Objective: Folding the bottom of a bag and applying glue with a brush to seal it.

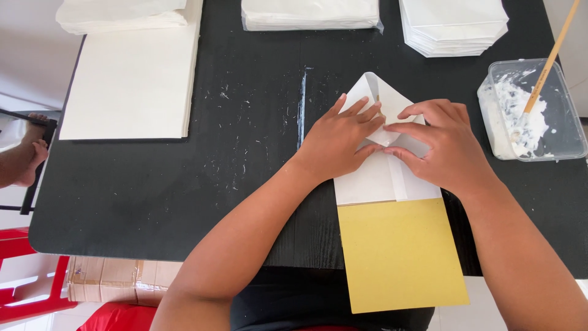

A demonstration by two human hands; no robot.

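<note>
A white paper sheet (373, 178), partly folded into a pointed shape, lies on the black table (184, 196). My left hand (340, 142) presses flat on its left folded flap, fingers spread toward the middle. My right hand (444, 146) rests on the right flap, its fingertips pinching the fold where the flaps meet. Below the white paper a yellow card (401, 254) sticks out over the table's near edge.
A clear plastic tub of white paste (534, 116) with a wooden-handled brush (548, 61) stands at right. Stacks of white paper sit at the back: a large flat stack (131, 79) at left, a wrapped stack (309, 13) centre, folded pieces (453, 24) right. A bare foot (24, 153) shows at far left.
</note>
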